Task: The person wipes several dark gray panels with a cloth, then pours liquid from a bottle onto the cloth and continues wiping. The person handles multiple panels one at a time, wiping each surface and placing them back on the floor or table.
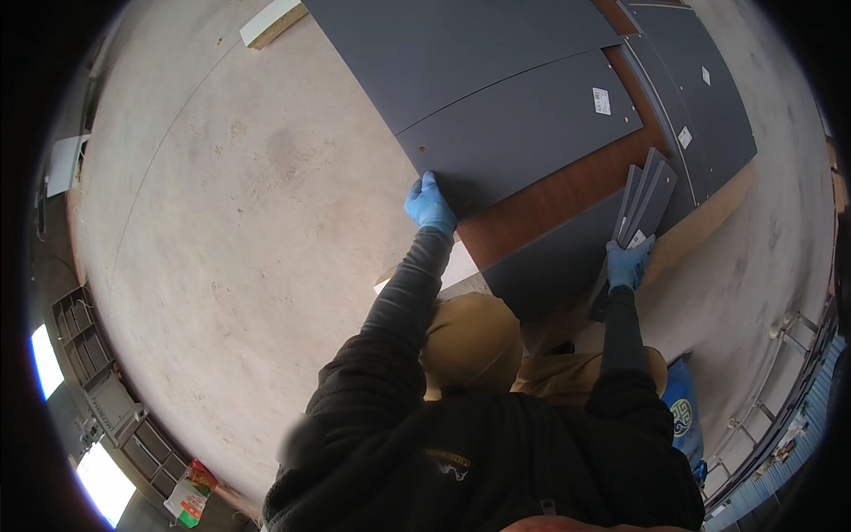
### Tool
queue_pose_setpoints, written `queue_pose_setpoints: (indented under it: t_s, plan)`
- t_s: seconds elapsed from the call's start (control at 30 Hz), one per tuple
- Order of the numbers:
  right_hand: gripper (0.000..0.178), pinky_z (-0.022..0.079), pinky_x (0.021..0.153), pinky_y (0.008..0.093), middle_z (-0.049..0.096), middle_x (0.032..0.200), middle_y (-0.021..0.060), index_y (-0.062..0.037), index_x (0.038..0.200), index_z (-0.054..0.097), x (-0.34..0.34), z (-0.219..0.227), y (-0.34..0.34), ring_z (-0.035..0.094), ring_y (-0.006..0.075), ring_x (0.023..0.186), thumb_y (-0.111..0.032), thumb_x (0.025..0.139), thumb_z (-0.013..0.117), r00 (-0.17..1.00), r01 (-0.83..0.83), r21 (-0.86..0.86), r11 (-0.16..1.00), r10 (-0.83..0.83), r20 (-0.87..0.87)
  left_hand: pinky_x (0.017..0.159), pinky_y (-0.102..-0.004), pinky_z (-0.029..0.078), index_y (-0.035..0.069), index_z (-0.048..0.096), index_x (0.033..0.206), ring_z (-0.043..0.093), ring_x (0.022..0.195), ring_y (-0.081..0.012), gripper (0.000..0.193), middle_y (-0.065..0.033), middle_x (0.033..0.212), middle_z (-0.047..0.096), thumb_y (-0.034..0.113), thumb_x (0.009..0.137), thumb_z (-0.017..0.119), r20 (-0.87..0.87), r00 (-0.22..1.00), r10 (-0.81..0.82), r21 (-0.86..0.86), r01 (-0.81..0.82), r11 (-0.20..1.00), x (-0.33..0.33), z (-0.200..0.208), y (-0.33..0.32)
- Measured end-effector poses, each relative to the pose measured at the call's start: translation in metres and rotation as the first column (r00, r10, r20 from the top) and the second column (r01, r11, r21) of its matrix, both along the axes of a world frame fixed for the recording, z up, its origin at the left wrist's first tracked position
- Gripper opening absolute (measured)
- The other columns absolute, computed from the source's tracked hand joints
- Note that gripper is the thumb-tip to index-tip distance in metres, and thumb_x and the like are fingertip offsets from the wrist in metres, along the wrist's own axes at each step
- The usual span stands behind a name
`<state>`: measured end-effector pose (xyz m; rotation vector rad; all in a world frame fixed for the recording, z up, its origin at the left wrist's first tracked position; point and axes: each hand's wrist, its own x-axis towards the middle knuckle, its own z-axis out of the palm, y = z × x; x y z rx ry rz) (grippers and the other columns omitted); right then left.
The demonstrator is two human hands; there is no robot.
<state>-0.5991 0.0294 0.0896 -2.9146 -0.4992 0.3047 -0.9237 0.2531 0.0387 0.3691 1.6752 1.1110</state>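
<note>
My left hand (431, 206), in a blue glove, grips the near left corner of a flat dark grey panel (532, 124). A white label and small holes show on that panel. A reddish-brown wood-grain panel (541, 211) lies under it and shows along its near side. To the right, my right hand (630, 263), also gloved in blue, is closed around several narrow dark grey boards (651, 197). They are held together at a slant above the stack, and their lower ends reach past my hand. The fingertips under the boards are hidden.
More grey panels (722, 106) with white labels lie at the far right, over a tan sheet (716, 213). A white-faced block (270, 25) rests on the concrete floor at the far left. Beside my right leg is a blue bag (684, 412). Shelving (80, 332) stands along the left.
</note>
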Motion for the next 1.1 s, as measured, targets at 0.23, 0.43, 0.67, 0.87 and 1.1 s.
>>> queue_pose_setpoints:
  t_s: [0.23, 0.43, 0.67, 0.87, 1.1]
  plan:
    - [0.106, 0.046, 0.114, 0.0472, 0.048, 0.151, 0.0312, -0.0020, 0.163, 0.026, -0.003, -0.001, -0.002, 0.054, 0.0447, 0.136, -0.031, 0.078, 0.082, 0.998, -0.030, 0.030, 0.999, 0.029, 0.054, 0.086, -0.0364, 0.056, -0.010, 0.074, 0.111, 0.069, 0.088, -0.0229, 0.034, -0.0156, 0.100, 0.077, 0.021, 0.098, 0.069, -0.022, 1.000, -0.006, 0.046, 0.007, 0.999, -0.002, -0.011, 0.002]
    - [0.107, 0.048, 0.112, 0.0485, 0.052, 0.148, 0.0315, -0.0016, 0.163, 0.026, 0.003, -0.005, 0.001, 0.056, 0.0459, 0.133, -0.028, 0.076, 0.083, 0.999, -0.009, 0.063, 0.998, 0.007, 0.045, 0.090, -0.0369, 0.055, -0.010, 0.072, 0.118, 0.070, 0.094, -0.0237, 0.036, -0.0164, 0.107, 0.077, 0.021, 0.100, 0.069, 0.021, 1.000, 0.000, 0.027, 0.000, 1.000, -0.002, -0.015, 0.003]
    - [0.111, 0.048, 0.112, 0.0477, 0.052, 0.150, 0.0307, -0.0009, 0.163, 0.027, -0.016, 0.007, 0.022, 0.057, 0.0444, 0.133, -0.029, 0.074, 0.088, 0.994, 0.095, 0.300, 0.949, -0.075, -0.079, 0.084, -0.0322, 0.053, 0.000, 0.069, 0.115, 0.063, 0.089, -0.0162, 0.029, -0.0047, 0.101, 0.070, 0.028, 0.105, 0.067, 0.265, 0.957, -0.118, 0.103, 0.094, 0.990, -0.022, -0.008, -0.009]
    - [0.111, 0.049, 0.110, 0.0509, 0.054, 0.142, 0.0345, -0.0023, 0.163, 0.020, -0.058, 0.029, 0.082, 0.058, 0.0473, 0.130, -0.033, 0.079, 0.086, 0.951, 0.277, 0.225, 0.934, -0.233, -0.204, 0.084, -0.0318, 0.051, -0.001, 0.068, 0.124, 0.064, 0.097, -0.0160, 0.036, -0.0050, 0.108, 0.072, 0.025, 0.100, 0.073, 0.116, 0.969, -0.217, -0.054, 0.224, 0.973, -0.035, 0.007, -0.025]
    - [0.100, 0.056, 0.104, 0.0520, 0.054, 0.140, 0.0314, -0.0010, 0.158, 0.023, -0.097, 0.052, 0.139, 0.063, 0.0444, 0.125, -0.031, 0.084, 0.081, 0.853, 0.456, 0.112, 0.883, -0.399, -0.336, 0.091, -0.0352, 0.050, -0.003, 0.066, 0.129, 0.063, 0.102, -0.0178, 0.043, -0.0072, 0.116, 0.072, 0.028, 0.100, 0.071, 0.080, 0.932, -0.353, 0.031, 0.352, 0.936, -0.036, 0.011, -0.033]
